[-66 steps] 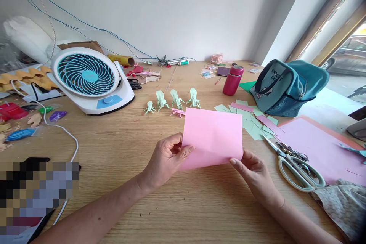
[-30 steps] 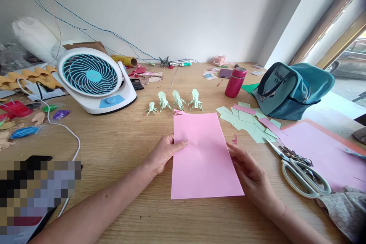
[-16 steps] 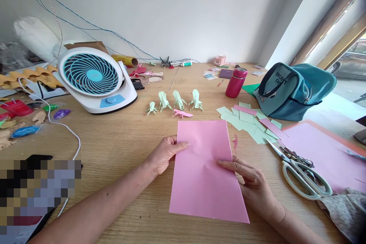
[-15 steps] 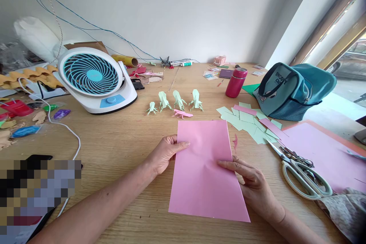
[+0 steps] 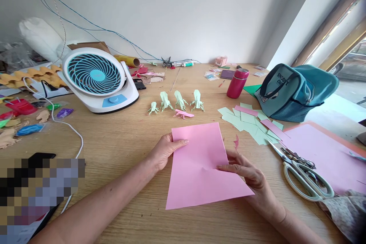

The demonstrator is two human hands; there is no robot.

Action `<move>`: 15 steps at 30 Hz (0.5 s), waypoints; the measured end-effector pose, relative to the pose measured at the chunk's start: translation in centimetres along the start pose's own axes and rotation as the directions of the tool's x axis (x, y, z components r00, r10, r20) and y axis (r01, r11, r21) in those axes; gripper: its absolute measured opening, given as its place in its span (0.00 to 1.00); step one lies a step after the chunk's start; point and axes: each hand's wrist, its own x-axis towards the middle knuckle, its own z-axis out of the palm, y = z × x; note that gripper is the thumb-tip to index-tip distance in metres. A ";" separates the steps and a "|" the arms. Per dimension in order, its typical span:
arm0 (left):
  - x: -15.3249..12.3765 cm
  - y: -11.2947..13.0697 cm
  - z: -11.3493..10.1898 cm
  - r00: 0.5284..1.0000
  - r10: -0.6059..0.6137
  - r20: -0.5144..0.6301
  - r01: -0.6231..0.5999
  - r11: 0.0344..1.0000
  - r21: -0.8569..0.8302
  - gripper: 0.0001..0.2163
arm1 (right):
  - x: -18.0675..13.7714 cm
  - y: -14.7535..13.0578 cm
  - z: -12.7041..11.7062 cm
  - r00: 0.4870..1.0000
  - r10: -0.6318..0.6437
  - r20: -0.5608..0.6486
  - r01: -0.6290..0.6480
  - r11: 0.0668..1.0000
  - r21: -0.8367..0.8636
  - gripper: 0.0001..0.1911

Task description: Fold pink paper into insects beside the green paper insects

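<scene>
A pink sheet of paper (image 5: 194,183) is held up over the table, tilted, with its lower right corner bent outward. My left hand (image 5: 166,150) grips its upper left edge, thumb on top and fingers behind. On the right edge, my right hand (image 5: 248,175) pinches the sheet between thumb and fingers, some of them hidden underneath. Beyond the paper stand several pale green origami insects (image 5: 180,101) in a row. A small pink origami insect (image 5: 183,114) lies in front of them.
Right of the sheet lie green and pink paper scraps (image 5: 248,120), white-handled scissors (image 5: 303,183) and large pink paper (image 5: 328,156). A red flask (image 5: 238,83) and a blue backpack (image 5: 294,91) stand behind. At left are a fan (image 5: 100,80) and a white cable (image 5: 77,133).
The pink sheet has turned and flexed: its top edge shifted left and its lower right corner rose. Both hands keep their hold. The whole view has shifted slightly.
</scene>
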 end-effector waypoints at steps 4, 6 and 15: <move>0.1 -0.1 -0.1 0.999 -0.001 -0.032 0.001 1.000 0.022 0.22 | -0.2 0.7 -0.1 0.988 -0.123 -0.091 0.092 0.954 -0.287 0.12; 0.1 -0.1 -0.2 0.999 -0.013 -0.042 0.014 1.000 0.024 0.22 | -0.3 0.7 -0.3 0.986 -0.166 0.009 0.153 0.887 -0.436 0.14; 0.6 -0.7 -0.5 1.000 -0.008 0.014 0.007 1.000 0.028 0.23 | 0.6 -1.3 0.0 0.756 -0.136 0.640 0.477 0.785 -0.395 0.23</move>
